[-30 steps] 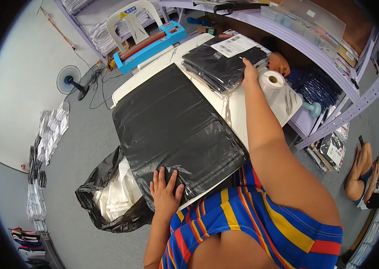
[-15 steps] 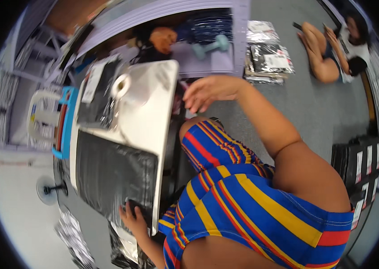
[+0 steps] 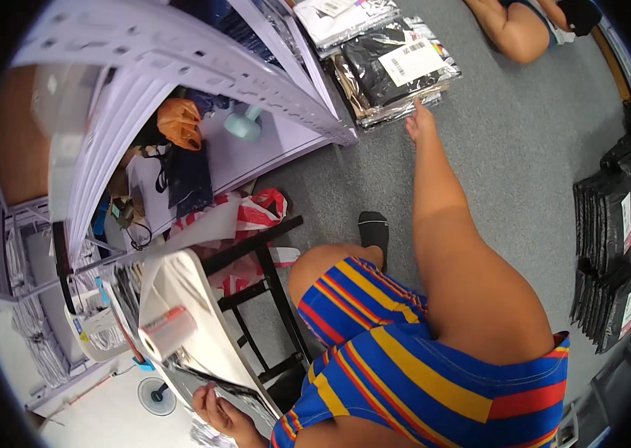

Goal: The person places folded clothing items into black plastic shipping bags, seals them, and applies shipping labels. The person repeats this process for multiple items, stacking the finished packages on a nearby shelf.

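Note:
My right arm stretches forward, and my right hand (image 3: pixel 421 125) is at the near edge of a stack of clear-bagged folded garments (image 3: pixel 386 75) on the floor. Its fingers look extended and apart at the stack's side; whether they touch it I cannot tell. On top lies a black garment in clear plastic with a white label (image 3: pixel 411 63). At lower left, my left hand (image 3: pixel 218 409) has loosely bent, parted fingers by a dark plastic package (image 3: pixel 237 390) on the white tabletop (image 3: pixel 194 278). A clear tape roll (image 3: pixel 168 334) is on that table.
A lilac metal shelf (image 3: pixel 256 160) holds a pale-blue dumbbell (image 3: pixel 243 125) and an orange bag (image 3: pixel 179 123). Red-and-white bags (image 3: pixel 262 209) lie beside the table's black frame (image 3: pixel 267 287). Black packages (image 3: pixel 607 224) are stacked at right. Another person (image 3: pixel 517 33) sits at the upper right.
My right hand has moved forward from beside the table to the floor stack. The view has swung toward the shelf and stack, and the table appears lower left. My left hand stays by the table.

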`<state>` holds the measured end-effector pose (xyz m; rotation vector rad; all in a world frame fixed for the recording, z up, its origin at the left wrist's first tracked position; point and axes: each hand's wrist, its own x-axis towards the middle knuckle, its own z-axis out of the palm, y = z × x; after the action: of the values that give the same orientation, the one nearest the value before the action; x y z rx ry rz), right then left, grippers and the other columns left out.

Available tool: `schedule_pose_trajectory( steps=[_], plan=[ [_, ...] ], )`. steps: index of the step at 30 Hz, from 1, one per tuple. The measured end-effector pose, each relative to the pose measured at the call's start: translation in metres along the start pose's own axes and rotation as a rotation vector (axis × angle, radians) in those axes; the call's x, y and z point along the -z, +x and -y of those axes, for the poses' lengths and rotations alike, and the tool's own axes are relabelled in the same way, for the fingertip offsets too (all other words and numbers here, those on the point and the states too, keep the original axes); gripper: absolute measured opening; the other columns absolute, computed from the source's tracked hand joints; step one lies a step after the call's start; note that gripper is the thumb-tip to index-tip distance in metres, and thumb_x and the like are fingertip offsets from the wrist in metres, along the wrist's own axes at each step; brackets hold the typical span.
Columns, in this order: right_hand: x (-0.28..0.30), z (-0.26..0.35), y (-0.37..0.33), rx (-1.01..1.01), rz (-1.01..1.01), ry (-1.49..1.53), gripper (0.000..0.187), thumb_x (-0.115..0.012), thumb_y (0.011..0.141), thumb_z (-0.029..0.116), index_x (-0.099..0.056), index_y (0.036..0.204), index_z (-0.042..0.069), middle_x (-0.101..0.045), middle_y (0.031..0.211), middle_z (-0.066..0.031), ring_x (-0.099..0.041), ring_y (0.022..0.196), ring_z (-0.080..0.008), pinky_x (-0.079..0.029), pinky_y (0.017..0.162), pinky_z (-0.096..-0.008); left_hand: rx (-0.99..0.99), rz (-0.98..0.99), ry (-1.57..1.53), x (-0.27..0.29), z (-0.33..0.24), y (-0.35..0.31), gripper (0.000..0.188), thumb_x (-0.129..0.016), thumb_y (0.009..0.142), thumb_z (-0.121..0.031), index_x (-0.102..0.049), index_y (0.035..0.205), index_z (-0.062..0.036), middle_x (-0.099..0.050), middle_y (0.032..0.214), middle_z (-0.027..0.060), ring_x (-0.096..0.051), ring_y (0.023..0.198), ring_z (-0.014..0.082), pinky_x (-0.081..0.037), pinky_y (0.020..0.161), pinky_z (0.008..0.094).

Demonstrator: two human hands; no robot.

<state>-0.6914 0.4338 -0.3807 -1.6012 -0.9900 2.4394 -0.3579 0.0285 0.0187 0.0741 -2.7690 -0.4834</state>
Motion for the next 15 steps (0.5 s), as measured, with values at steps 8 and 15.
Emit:
schedule_pose_trajectory(
  steps=[8, 15],
  plan=[
    [-0.048, -0.014, 0.086, 0.142, -0.138, 0.246, 0.066, -0.068, 0.067, 0.033, -0.034, 0.118, 0.008, -0.041, 0.119, -0.0123, -0.044, 0.103, -0.0308, -0.036, 0.084, -0.0474, 0.012, 0.234, -0.06, -0.05, -0.021, 0.04, 0.024, -0.041, 0.074, 0.003, -0.052, 0.096, 0.0024, -0.041, 0.105, 0.0144, -0.047, 0.092, 0.025, -0.036, 0.082, 0.0345],
    [-0.071, 0.0, 0.089, 0.207, -0.409, 0.385, 0.073, -0.073, 0.064, 0.021, -0.03, 0.119, 0.0, -0.041, 0.117, -0.014, -0.047, 0.099, -0.0278, -0.038, 0.084, -0.0412, 0.076, 0.254, -0.017, -0.056, 0.011, 0.058, 0.026, -0.041, 0.075, 0.003, -0.051, 0.099, -0.0005, -0.04, 0.106, 0.0139, -0.049, 0.088, 0.0242, -0.039, 0.079, 0.0338]
  ],
)
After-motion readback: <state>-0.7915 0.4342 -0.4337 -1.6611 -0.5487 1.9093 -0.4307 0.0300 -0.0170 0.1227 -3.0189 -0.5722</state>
